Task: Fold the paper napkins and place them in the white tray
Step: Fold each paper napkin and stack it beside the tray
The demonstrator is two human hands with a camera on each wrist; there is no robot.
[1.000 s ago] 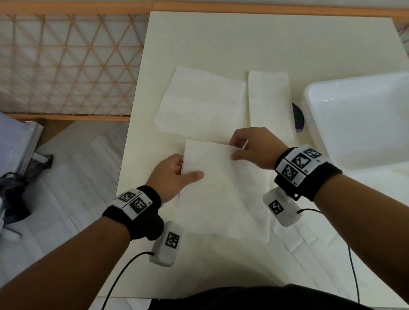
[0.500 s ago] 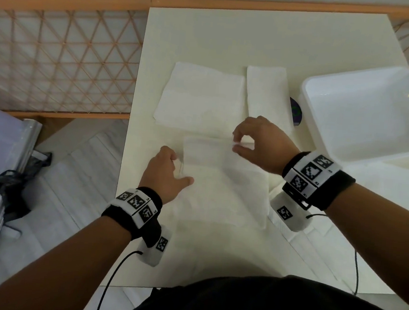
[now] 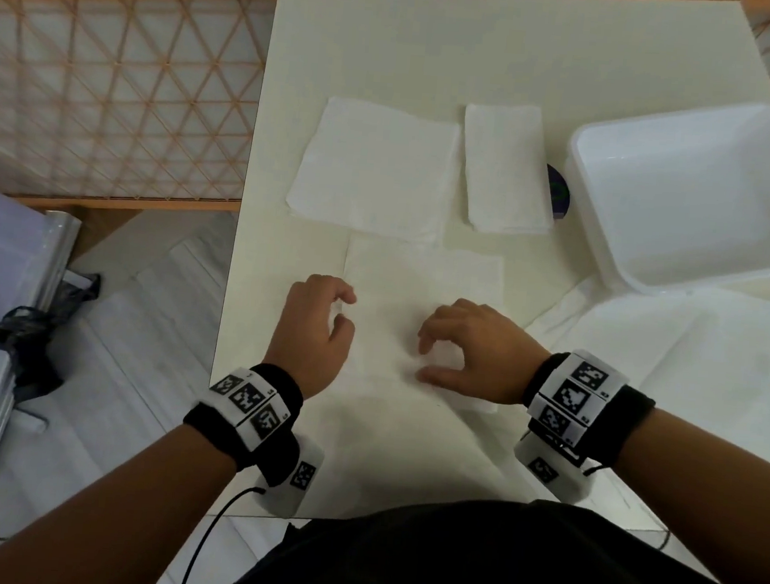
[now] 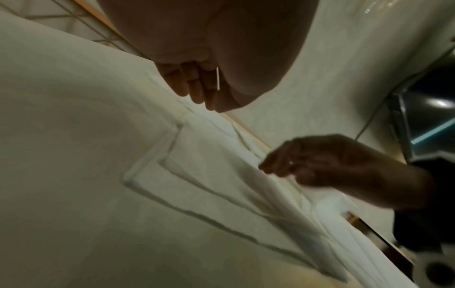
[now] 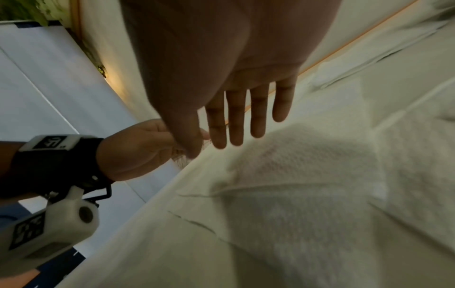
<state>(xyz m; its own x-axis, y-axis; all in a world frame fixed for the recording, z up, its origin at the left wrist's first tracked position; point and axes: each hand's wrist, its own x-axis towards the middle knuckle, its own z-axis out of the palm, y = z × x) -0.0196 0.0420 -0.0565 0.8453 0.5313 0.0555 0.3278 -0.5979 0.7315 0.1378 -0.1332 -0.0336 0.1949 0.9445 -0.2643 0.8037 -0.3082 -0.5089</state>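
Note:
A white paper napkin lies flat on the table just in front of me, also seen in the wrist views. My left hand sits at its left edge with fingers curled; in the left wrist view a thin white sliver shows between fingers and thumb. My right hand hovers over the napkin's middle, its fingers nearly straight and touching the paper. A layer of the napkin rises toward the right fingertips. The white tray stands empty at the right.
A stack of unfolded napkins and a narrow folded one lie farther back. A dark disc peeks out beside the tray. White sheeting covers the table's right side. A wooden lattice fence runs left of the table.
Both hands have drawn back toward my body, from the napkin's far edge to its middle. The right hand's pinch on the far edge has loosened.

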